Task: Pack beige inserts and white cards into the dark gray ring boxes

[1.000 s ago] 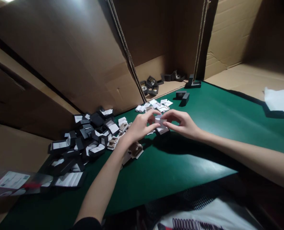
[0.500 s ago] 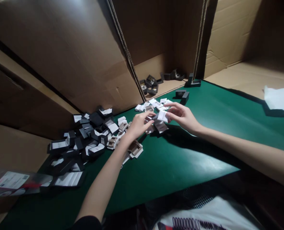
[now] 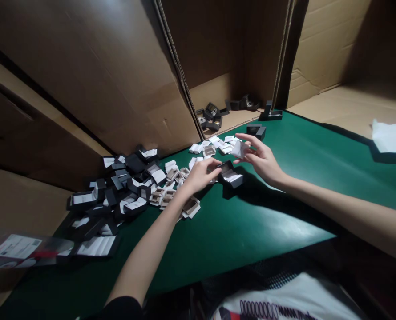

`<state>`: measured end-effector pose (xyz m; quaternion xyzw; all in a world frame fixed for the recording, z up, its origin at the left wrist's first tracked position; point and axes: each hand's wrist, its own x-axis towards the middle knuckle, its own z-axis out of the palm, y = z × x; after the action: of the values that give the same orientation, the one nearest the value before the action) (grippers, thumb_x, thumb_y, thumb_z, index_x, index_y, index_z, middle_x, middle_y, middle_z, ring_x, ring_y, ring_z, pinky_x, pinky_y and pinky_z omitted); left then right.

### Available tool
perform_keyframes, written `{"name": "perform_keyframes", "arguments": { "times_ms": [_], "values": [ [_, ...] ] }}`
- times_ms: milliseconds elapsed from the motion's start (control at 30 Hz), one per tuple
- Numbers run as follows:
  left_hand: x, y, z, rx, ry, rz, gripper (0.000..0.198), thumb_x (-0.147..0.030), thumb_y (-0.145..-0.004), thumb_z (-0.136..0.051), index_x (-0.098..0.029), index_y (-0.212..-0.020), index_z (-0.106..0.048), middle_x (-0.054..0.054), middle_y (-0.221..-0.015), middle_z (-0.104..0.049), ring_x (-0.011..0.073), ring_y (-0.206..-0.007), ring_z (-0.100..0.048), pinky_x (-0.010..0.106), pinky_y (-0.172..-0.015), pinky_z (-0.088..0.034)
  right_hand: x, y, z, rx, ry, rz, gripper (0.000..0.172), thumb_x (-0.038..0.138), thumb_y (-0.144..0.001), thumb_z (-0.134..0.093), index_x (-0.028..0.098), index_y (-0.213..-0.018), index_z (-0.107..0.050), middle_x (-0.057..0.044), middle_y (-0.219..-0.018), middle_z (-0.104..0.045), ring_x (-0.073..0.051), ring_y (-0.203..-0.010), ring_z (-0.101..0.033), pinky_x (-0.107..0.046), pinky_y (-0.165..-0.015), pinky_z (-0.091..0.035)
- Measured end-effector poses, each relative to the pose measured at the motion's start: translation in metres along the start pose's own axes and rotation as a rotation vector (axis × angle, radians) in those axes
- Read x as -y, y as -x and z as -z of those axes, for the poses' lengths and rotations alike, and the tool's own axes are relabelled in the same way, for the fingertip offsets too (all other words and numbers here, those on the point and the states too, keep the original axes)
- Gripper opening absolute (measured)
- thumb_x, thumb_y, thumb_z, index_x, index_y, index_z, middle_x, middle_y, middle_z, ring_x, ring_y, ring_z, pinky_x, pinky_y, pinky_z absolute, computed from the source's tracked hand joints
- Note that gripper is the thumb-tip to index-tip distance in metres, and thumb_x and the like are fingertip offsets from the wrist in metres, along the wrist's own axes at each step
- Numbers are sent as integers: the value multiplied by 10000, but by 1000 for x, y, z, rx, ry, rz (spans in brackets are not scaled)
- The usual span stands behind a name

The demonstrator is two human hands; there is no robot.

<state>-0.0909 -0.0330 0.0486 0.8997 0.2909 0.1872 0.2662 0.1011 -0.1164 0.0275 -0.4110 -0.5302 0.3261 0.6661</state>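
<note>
My left hand [image 3: 200,174] grips the left side of a small open black box [image 3: 232,174] with a white lining, which rests on the green table [image 3: 251,226]. My right hand [image 3: 260,159] is raised just above and behind the box, with a small white insert piece [image 3: 238,149] pinched between thumb and fingers. Both hands work near the middle of the table, to the right of the big pile of boxes.
A heap of black boxes and white inserts [image 3: 124,191] covers the table's left part. More white inserts [image 3: 214,146] lie behind the hands. Black boxes [image 3: 255,130] stand at the far edge and inside a cardboard carton [image 3: 214,116]. Cardboard walls surround the table; white paper [image 3: 393,138] lies at right.
My right hand has lifted the white insert up and away from the black box toward the far side. The box now lies open under my left hand.
</note>
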Motion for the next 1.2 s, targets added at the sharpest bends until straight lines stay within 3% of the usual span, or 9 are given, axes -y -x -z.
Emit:
{"name": "perform_keyframes", "arguments": {
  "times_ms": [100, 333, 600, 800, 1000, 1200],
  "values": [
    [-2, 0, 2, 12, 12, 0, 257, -334, -848, -551, -165, -1020, -641, 35, -918, -692, 146, -714, -631, 257, -664, -491, 4, 1, 0, 23, -30, -8, 488, 123, -726, -459, 289, -1178, -535, -37, -1083, -547, -184, -938, -547, -395, -803, -568],
    [-1, 0, 2, 18, 9, -7, 257, -302, -845, -547, -169, -1039, -650, 44, -965, -689, 149, -757, -629, 256, -681, -487, -1, 0, 0, 86, 0, -9, 195, 273, -805, -570, 209, -982, -516, -19, -876, -613, -170, -828, -606, -380, -811, -514],
    [2, -1, 3, 47, 53, -15, 258, -282, -847, -543, -164, -1045, -657, 52, -998, -691, 167, -830, -636, 272, -717, -495, -11, 1, 4, 157, 463, 87, 232, 386, -833, -582, 171, -801, -661, -43, -764, -631, -164, -699, -542, -291, -610, -415],
    [1, -1, 3, 46, 81, -2, 275, -315, -845, -561, -170, -1060, -652, 62, -1010, -684, 181, -855, -639, 303, -766, -511, -19, 0, 5, 174, 451, 119, 239, 394, -827, -592, 176, -828, -688, -49, -771, -629, -164, -693, -540, -295, -608, -427],
    [1, 0, -3, 78, 174, 22, 345, -371, -837, -579, -165, -1114, -594, 79, -1038, -660, 163, -789, -640, 276, -681, -521, -19, 2, 1, 181, 462, 151, 198, 365, -828, -590, 181, -820, -661, -44, -766, -585, -157, -683, -528, -282, -589, -428],
    [-11, 2, -14, -6, 108, -18, 170, -279, -837, -558, -161, -953, -598, 56, -974, -668, 161, -821, -634, 266, -710, -506, -21, 2, -3, 200, 463, 142, 188, 308, -774, -636, 183, -909, -598, -26, -811, -536, -137, -659, -497, -265, -570, -420]
  ]
}}
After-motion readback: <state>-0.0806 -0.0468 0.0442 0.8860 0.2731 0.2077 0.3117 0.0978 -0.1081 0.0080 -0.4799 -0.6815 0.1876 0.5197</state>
